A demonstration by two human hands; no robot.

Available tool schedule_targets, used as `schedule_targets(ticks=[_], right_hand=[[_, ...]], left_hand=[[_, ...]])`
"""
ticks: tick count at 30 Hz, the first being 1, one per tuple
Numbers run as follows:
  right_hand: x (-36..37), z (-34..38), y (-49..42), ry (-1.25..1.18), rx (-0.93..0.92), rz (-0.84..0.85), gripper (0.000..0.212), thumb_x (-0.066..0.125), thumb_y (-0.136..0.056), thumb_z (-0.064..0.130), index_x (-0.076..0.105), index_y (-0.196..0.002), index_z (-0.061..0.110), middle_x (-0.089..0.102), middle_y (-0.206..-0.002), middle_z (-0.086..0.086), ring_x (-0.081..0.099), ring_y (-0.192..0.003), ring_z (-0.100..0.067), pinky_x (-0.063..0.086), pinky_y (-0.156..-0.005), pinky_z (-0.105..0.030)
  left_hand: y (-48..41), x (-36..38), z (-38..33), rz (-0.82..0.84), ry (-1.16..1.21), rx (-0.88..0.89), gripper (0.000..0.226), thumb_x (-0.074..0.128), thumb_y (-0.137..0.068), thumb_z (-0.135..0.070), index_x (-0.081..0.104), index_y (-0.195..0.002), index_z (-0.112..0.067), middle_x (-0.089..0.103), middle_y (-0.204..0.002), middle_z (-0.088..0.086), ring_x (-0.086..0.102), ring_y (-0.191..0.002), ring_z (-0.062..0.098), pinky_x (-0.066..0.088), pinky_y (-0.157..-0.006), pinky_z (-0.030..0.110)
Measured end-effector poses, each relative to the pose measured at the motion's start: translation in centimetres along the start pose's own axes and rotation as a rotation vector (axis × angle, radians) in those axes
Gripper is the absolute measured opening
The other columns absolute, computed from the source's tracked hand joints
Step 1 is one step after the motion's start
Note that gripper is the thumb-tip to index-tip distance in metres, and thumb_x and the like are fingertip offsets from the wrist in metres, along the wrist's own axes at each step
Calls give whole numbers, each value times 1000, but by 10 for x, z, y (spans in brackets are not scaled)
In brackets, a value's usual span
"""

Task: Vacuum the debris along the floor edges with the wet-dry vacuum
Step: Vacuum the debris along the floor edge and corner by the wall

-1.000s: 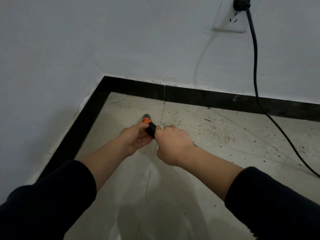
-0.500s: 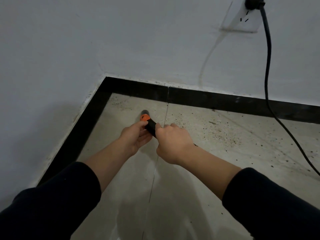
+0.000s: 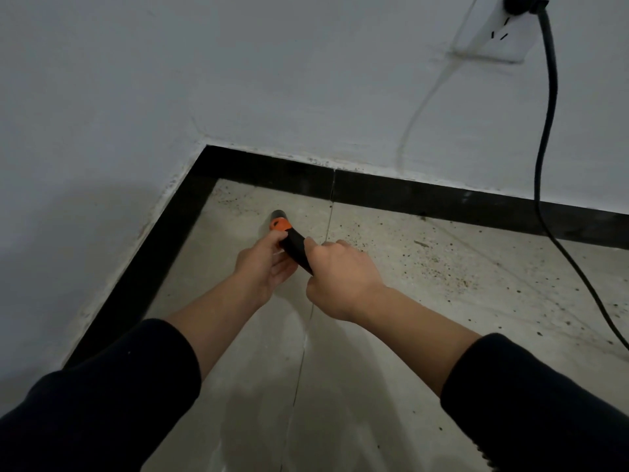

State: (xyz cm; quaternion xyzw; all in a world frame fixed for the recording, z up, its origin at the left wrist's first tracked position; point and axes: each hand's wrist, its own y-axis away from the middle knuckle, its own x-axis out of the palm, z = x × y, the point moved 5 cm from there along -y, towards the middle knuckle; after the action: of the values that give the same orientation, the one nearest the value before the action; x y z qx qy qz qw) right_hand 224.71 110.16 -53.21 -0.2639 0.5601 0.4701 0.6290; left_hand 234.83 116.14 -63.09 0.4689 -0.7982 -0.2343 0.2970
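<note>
Vacuum hose [image 3: 295, 245], black with orange collar, gripped by left hand [image 3: 263, 264] and right hand [image 3: 340, 277]; nozzle ahead on tile floor [image 3: 340, 386]; gritty debris [image 3: 442, 267] rightward, cord [image 3: 544, 158] beyond

The vacuum hose [image 3: 295, 243] was seen to be black, with an orange collar [image 3: 280, 225] set behind a dull grey tip [image 3: 278, 213]. The floor [image 3: 340, 386] was laid in pale grey-beige tile crossed by thin grey joint lines. Towards its far edge it was speckled with debris [image 3: 452, 277] in dark and reddish-brown grains. The skirting [image 3: 391, 192] along the floor's far and left edges was finished in plain black, flecked with white along its top. The wall [image 3: 238, 80] was painted a flat greyish white. A white socket [image 3: 493, 39] was marked with small black slots, and the plug [image 3: 520, 3] and cord [image 3: 538, 172] were black. The sleeves [image 3: 102, 403] were black and unpatterned.
</note>
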Motion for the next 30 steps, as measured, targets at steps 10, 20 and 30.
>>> schedule_targets(ticks=[10,20,30], right_hand=[[2,14,-11,-31,-39,12,37,49,-87,14,44,-124,13,46,-85,-4,43,-81,-23,38,-64,-33],[5,29,-17,-59,-68,24,34,49,-88,17,44,-122,13,46,-86,-3,42,-79,-21,34,-61,-33],[11,42,-31,-68,-88,14,35,49,-88,17,44,-123,14,46,-87,-3,42,-81,-22,34,-63,-32]], left_hand=[[-4,-18,-6,-117,31,70,24,68,-89,-21,59,-107,-10,69,-105,15,69,-98,27,55,-95,40],[-3,-33,-12,-226,86,103,20,72,-86,-25,62,-94,-10,70,-96,11,71,-87,24,58,-87,37],[-8,-49,-20,-249,120,103,30,74,-84,-27,63,-104,-7,70,-97,11,70,-90,24,58,-84,35]])
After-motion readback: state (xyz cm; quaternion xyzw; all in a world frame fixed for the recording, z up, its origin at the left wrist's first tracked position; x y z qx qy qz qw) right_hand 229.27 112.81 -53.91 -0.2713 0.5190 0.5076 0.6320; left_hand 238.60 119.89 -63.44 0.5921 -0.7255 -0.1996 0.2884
